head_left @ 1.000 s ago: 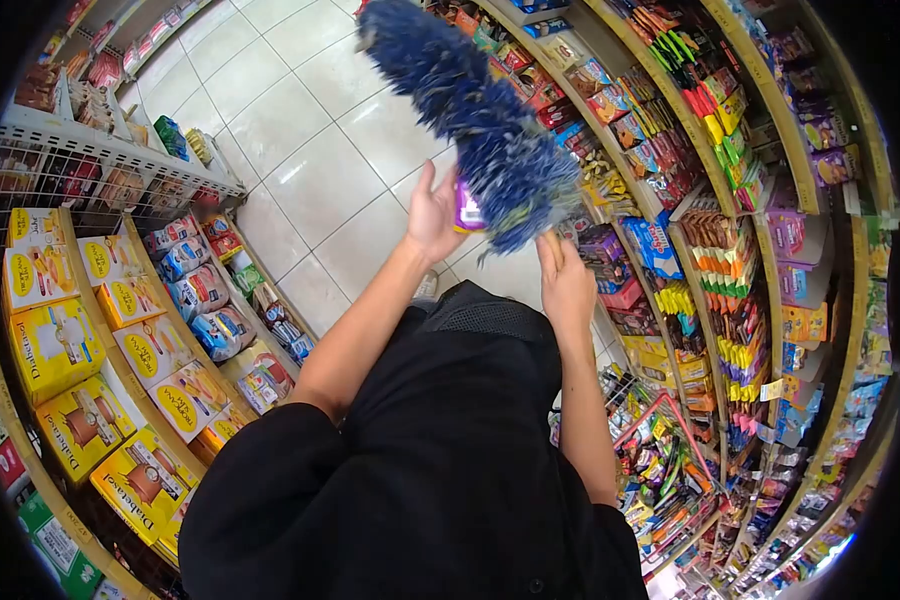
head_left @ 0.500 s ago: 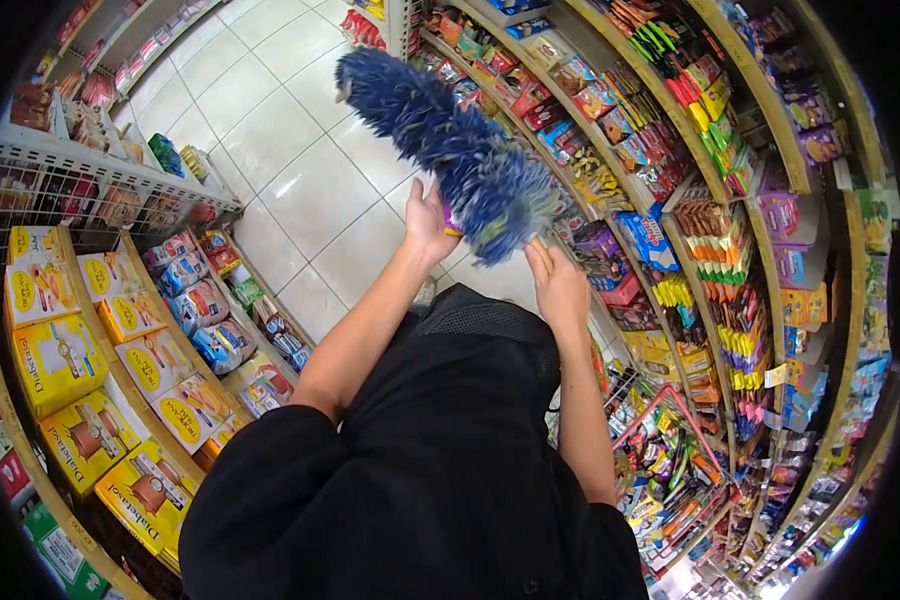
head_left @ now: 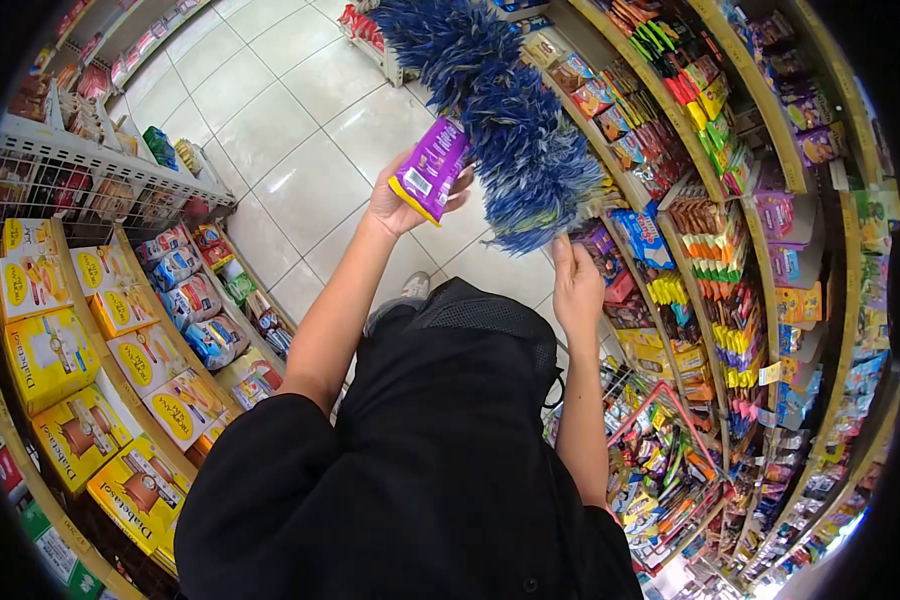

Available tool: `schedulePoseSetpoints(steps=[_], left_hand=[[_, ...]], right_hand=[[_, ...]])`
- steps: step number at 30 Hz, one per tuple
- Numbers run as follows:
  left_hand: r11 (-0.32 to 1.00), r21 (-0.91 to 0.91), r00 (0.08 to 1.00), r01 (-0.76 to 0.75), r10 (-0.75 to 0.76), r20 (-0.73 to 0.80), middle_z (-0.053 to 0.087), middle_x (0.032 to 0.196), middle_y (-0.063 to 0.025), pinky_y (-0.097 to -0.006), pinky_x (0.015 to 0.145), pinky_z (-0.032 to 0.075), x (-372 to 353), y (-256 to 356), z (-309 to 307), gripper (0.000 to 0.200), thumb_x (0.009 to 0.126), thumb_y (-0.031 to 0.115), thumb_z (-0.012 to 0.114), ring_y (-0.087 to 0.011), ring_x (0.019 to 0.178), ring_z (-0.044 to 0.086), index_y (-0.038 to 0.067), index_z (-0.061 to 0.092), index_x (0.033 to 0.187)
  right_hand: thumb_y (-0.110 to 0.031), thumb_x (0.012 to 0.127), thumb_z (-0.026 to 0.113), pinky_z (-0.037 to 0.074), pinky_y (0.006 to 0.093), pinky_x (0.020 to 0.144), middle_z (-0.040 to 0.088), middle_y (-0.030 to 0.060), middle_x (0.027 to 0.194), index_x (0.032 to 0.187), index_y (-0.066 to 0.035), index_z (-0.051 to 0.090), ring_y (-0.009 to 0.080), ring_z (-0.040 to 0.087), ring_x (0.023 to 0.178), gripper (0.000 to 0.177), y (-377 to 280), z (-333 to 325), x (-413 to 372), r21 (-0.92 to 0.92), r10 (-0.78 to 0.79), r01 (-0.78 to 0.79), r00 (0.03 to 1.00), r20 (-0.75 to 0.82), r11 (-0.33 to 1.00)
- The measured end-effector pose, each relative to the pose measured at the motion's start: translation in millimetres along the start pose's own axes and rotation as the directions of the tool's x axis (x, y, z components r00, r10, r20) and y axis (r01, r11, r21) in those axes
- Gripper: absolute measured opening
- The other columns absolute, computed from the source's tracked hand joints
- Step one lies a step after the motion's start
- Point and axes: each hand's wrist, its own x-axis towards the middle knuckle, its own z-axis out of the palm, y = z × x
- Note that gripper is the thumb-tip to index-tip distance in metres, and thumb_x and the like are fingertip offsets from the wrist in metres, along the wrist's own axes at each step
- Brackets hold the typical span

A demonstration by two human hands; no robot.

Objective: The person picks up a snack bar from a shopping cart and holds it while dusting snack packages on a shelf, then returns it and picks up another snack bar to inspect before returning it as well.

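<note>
In my left hand (head_left: 400,200) lies a purple and yellow snack packet (head_left: 436,168), its barcode side turned up and my fingers around its edges. My right hand (head_left: 578,280) is closed on the handle of a feather duster (head_left: 530,135), whose fluffy blue plumes stretch up and to the left. The duster's far end runs out at the top of the view. Beside the packet, the plumes come very near its right edge and may touch it. Most of the duster's handle is hidden by my fingers and the feathers.
Shelves of snack packets (head_left: 695,240) curve along my right side. A red-edged wire basket (head_left: 638,408) full of packets stands low on the right. To my left are yellow boxes (head_left: 55,350) and a white wire rack (head_left: 120,165). Pale floor tiles (head_left: 280,130) lie ahead.
The packet, mostly hidden behind the duster before, now shows clearly in my left hand, which has moved left and up. The duster has shifted right and up with my right hand.
</note>
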Motion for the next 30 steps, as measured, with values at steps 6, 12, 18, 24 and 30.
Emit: schedulePoseSetpoints(steps=[6,12,18,24,30], left_hand=[[0.993,-0.080,0.986,-0.082,0.069,-0.149,0.051,0.109,-0.0139,-0.0286,0.069,0.051,18,8,-35,0.046,0.084,0.011,0.059,-0.0179,0.085,0.056,-0.001,0.037,0.122],[0.862,0.505,0.917,-0.045,0.237,-0.321,0.058,0.093,-0.0089,-0.0274,0.070,0.051,15,0,-16,0.029,0.083,0.005,0.056,-0.0142,0.082,0.059,0.003,0.045,0.110],[0.274,0.951,0.863,0.141,0.437,-0.254,0.061,0.099,-0.0107,-0.0304,0.080,0.048,-3,-10,-16,0.067,0.071,0.009,0.067,-0.0181,0.089,0.060,0.001,0.036,0.130],[-0.254,0.933,0.818,0.255,0.571,-0.068,0.061,0.096,-0.0201,-0.0362,0.077,0.047,-6,-8,-34,0.063,0.069,0.011,0.062,-0.0324,0.086,0.061,0.005,0.041,0.128],[-0.319,0.935,0.774,0.153,0.627,0.087,0.061,0.088,-0.0169,-0.0366,0.074,0.048,-14,-16,-28,0.044,0.071,0.010,0.062,-0.0316,0.083,0.061,0.005,0.048,0.113]], right_hand=[[-0.040,0.091,0.046,0.044,0.0398,0.064,0.058,0.0222,0.075,0.094,-0.003,0.059,0.0395,0.057,0.071,0.039,-10,-1,2,0.057,0.035,-0.029,0.994,-0.107,0.998],[-0.041,0.089,0.050,0.043,0.0447,0.063,0.058,0.0253,0.074,0.086,-0.003,0.056,0.0426,0.057,0.073,0.039,3,-5,-3,-0.115,-0.083,0.090,0.995,0.063,0.989],[-0.042,0.089,0.048,0.041,0.0475,0.060,0.058,0.0257,0.072,0.087,-0.003,0.055,0.0447,0.056,0.072,0.039,13,4,17,-0.236,-0.028,0.025,1.000,-0.011,0.971],[-0.043,0.088,0.049,0.041,0.0454,0.059,0.056,0.0248,0.070,0.081,-0.001,0.054,0.0432,0.055,0.071,0.043,34,13,1,0.067,-0.130,0.125,0.989,0.068,0.990],[-0.047,0.088,0.047,0.041,0.0468,0.062,0.059,0.0237,0.074,0.085,-0.003,0.058,0.0433,0.056,0.073,0.045,34,14,10,-0.185,0.003,0.005,0.999,0.042,0.983]])
